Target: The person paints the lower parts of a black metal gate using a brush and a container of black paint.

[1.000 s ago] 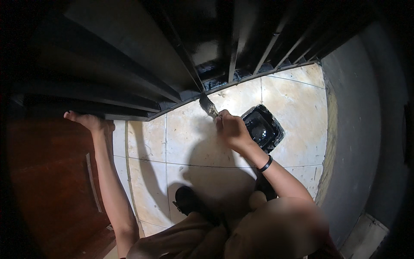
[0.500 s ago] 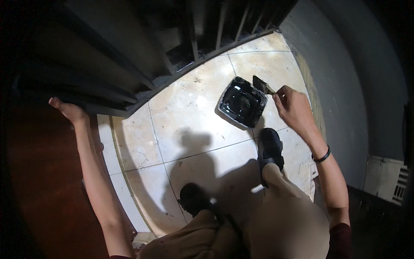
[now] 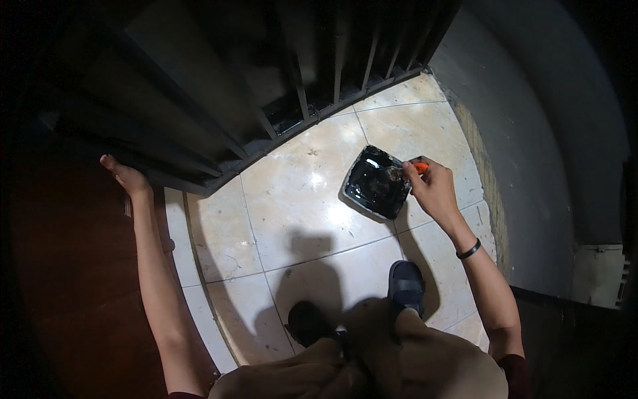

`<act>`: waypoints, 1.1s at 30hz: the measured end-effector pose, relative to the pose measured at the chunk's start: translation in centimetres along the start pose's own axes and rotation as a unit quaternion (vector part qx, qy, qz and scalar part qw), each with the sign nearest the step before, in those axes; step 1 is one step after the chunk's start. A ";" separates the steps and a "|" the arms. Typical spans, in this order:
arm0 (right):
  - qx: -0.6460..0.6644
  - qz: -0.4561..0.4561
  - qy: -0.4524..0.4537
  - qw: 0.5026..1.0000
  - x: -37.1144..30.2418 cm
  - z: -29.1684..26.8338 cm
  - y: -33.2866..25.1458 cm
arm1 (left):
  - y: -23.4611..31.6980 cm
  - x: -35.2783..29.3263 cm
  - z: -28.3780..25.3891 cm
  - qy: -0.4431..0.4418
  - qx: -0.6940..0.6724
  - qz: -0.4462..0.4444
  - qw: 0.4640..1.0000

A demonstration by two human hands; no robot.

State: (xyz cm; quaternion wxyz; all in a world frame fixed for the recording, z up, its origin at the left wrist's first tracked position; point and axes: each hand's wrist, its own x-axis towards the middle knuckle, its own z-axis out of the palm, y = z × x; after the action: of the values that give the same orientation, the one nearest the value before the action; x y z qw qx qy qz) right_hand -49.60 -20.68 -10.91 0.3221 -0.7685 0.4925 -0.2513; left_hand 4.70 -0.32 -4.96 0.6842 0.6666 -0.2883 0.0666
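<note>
A square tub with a pale rim, smeared and filled with glossy black paint, stands on the tiled floor. My right hand is closed round the orange handle of a paintbrush. The brush's bristle end is down in the paint inside the tub, only partly visible. On the left, my left hand is at the lower end of a dark metal gate and seems to grip its edge. Its thumb points outward; the other fingers are mostly hidden in the dark.
Pale floor tiles lie between the barred gate and a grey wall on the right. My feet in dark sandals stand just nearer than the tub. Left of a white raised edge is a dark red floor.
My right hand has moved the paintbrush from beside the tub's far right corner into the tub. My right foot has drawn back from the tub. My left hand stays at the gate.
</note>
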 end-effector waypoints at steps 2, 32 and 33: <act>0.001 0.001 0.006 1.000 0.2 -0.2 0.6 | 0.8 -0.7 0.1 -0.006 0.005 0.003 1.000; 0.090 0.047 0.000 0.995 0.0 -3.7 3.0 | 5.6 -15.3 -5.9 0.040 0.067 -0.092 0.993; 0.093 0.045 0.005 0.995 -0.1 -3.8 3.2 | 6.2 -17.0 -4.9 0.049 0.110 -0.056 0.991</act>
State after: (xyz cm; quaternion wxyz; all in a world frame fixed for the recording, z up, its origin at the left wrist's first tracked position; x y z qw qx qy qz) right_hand -54.20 -22.52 -10.78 0.4007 -0.7111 0.5029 -0.2845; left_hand -10.80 9.92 -7.44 0.6226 0.7490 -0.2073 0.0916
